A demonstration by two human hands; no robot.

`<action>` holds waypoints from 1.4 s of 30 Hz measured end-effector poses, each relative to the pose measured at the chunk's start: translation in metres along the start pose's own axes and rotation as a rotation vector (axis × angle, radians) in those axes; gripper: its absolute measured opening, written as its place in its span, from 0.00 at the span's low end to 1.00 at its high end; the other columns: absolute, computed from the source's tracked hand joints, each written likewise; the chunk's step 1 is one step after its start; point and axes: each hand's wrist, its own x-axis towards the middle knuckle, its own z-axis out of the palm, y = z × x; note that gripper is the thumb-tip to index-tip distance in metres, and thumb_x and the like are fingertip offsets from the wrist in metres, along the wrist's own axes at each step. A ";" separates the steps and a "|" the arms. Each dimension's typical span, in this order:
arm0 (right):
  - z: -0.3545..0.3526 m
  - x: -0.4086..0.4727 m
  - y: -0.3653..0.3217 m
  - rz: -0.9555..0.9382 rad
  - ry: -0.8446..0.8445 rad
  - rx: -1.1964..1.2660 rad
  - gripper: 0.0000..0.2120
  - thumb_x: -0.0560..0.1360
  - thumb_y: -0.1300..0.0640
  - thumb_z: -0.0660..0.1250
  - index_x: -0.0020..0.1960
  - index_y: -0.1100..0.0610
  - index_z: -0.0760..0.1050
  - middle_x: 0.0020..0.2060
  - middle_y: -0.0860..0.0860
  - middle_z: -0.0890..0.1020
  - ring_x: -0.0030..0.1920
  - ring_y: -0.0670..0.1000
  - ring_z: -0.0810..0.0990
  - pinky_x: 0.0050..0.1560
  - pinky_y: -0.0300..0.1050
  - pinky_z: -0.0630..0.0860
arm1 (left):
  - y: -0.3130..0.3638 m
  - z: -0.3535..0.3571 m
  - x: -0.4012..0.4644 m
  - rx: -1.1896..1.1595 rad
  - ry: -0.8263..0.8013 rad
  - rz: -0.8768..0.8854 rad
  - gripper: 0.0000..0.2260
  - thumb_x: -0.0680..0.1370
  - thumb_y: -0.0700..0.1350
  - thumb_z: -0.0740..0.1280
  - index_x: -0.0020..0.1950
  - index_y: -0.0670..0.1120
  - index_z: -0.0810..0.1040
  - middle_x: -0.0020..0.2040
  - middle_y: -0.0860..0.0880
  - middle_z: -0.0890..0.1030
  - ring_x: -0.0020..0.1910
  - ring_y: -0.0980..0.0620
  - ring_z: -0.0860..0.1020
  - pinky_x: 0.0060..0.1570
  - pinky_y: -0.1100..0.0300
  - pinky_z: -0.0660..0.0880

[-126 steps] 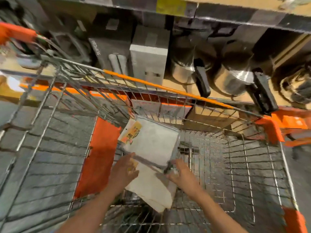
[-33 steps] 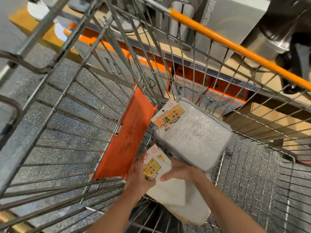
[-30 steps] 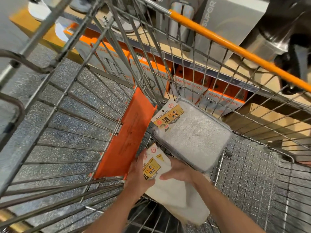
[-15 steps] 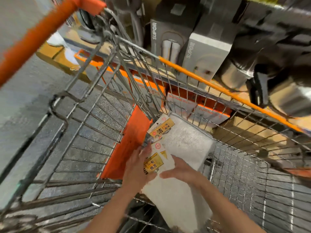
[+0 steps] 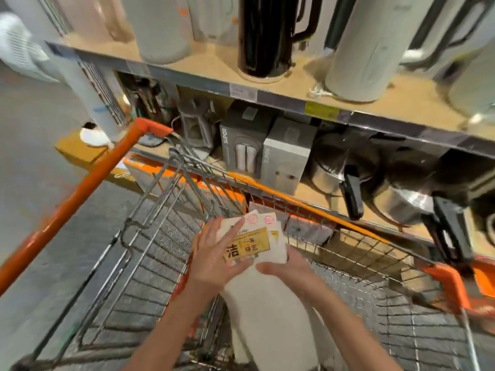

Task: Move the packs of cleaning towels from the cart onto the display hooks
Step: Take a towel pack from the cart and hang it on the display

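I hold a stack of white cleaning towel packs (image 5: 265, 298) with yellow header cards (image 5: 247, 247) above the wire cart (image 5: 150, 263). My left hand (image 5: 214, 257) grips the stack's left side, fingers lying over the top card. My right hand (image 5: 288, 271) holds the right side just below the cards. The towels hang down toward the cart's floor. No display hooks are in view.
The cart's orange handle (image 5: 80, 194) runs up the left; its orange-trimmed far rim (image 5: 308, 204) stands against a shelf of grey boxes (image 5: 284, 156) and steel pots (image 5: 407, 204). An upper shelf (image 5: 281, 96) carries tall kettles and flasks. Grey floor lies to the left.
Both hands have lifted the towel packs up out of the cart's bottom. The view has tilted upward, bringing the upper shelf into sight.
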 end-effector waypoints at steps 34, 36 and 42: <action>0.067 -0.117 -0.216 -0.566 0.453 0.012 0.50 0.57 0.37 0.75 0.70 0.36 0.49 0.54 0.38 0.77 0.52 0.45 0.81 0.41 0.37 0.80 | 0.138 -0.213 0.021 -0.680 0.053 0.463 0.41 0.69 0.55 0.72 0.67 0.79 0.45 0.76 0.62 0.52 0.76 0.54 0.56 0.70 0.40 0.62; 0.089 -0.114 -0.212 -0.669 0.490 0.025 0.53 0.54 0.32 0.74 0.70 0.34 0.46 0.52 0.32 0.78 0.53 0.39 0.80 0.42 0.34 0.78 | 0.127 -0.227 0.024 -0.694 -0.003 0.474 0.40 0.65 0.62 0.70 0.66 0.80 0.47 0.76 0.63 0.52 0.76 0.53 0.56 0.70 0.39 0.62; 0.133 -0.120 -0.206 -0.655 0.524 0.034 0.35 0.60 0.34 0.69 0.62 0.24 0.56 0.55 0.34 0.78 0.55 0.41 0.80 0.50 0.40 0.80 | 0.099 -0.242 0.026 -0.703 -0.145 0.492 0.39 0.64 0.65 0.69 0.66 0.80 0.48 0.77 0.59 0.52 0.75 0.52 0.60 0.69 0.40 0.65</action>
